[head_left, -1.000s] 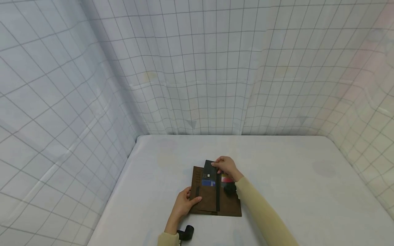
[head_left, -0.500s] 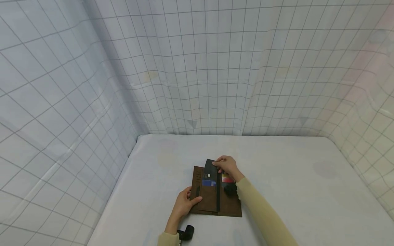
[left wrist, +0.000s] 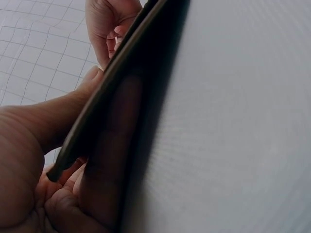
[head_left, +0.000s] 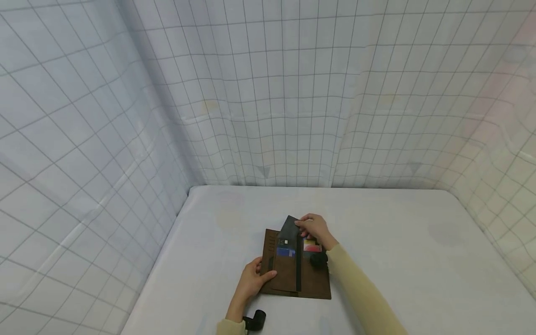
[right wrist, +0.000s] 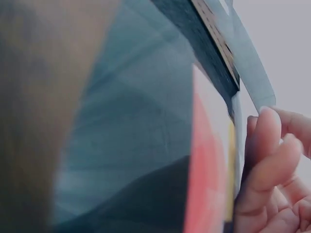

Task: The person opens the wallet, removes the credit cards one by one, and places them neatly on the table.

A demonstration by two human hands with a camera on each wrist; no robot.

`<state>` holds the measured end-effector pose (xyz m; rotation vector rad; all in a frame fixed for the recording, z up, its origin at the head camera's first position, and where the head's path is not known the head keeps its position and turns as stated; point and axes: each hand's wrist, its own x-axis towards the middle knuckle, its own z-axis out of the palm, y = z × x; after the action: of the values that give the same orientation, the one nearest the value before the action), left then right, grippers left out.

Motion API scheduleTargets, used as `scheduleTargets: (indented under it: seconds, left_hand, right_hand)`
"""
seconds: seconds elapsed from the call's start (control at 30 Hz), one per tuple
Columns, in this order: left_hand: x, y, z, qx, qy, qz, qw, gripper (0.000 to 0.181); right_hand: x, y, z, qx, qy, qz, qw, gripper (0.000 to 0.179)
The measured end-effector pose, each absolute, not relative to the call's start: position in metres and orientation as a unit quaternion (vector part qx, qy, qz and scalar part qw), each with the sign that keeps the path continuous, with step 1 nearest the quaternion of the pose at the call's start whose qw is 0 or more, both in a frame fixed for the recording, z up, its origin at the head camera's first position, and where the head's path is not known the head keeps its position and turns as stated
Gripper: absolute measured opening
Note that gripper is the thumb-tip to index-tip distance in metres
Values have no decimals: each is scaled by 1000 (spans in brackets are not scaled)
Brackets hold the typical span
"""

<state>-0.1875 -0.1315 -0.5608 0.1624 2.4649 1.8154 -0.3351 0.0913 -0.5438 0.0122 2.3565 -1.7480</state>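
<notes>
A brown leather organizer wallet point(head_left: 316, 281) lies unfolded on the white table, a dark strap point(head_left: 298, 265) down its middle. My left hand point(head_left: 251, 280) grips its left edge, thumb on top; the left wrist view shows fingers point(left wrist: 109, 155) underneath, with that edge raised off the table. At the wallet's top, my right hand point(head_left: 314, 228) pinches a dark grey, thin sheet point(head_left: 288, 228) that stands out of the left panel and leans right. The right wrist view shows the sheet point(right wrist: 252, 58) as somewhat see-through at the fingertips. Below it sits a blue card point(head_left: 285, 252).
In the right panel's pocket is a red, white and yellow card point(head_left: 311, 246). Black wrist cameras, such as the left one point(head_left: 256, 320), sit on both wrists. White table surface point(head_left: 385, 242) surrounds the wallet, with grid-patterned curtains point(head_left: 268, 116) behind and at the sides.
My right hand has shifted slightly right, and the dark sheet's upper end now bends and leans further right. My left hand keeps its grip on the wallet. The head view has shifted a little.
</notes>
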Motion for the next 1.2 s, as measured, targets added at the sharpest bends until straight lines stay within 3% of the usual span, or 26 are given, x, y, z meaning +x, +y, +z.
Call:
scheduleTargets:
  seconds: [0.5, 1.2]
  left_hand:
    - [-185, -133, -562, 51, 791, 608, 43, 56]
    - [-187, -130, -563, 47, 792, 607, 39, 56]
  right_hand:
    - [-335, 111, -539, -45, 810, -569, 138, 16]
    - [-320, 127, -538, -59, 793, -595, 118, 12]
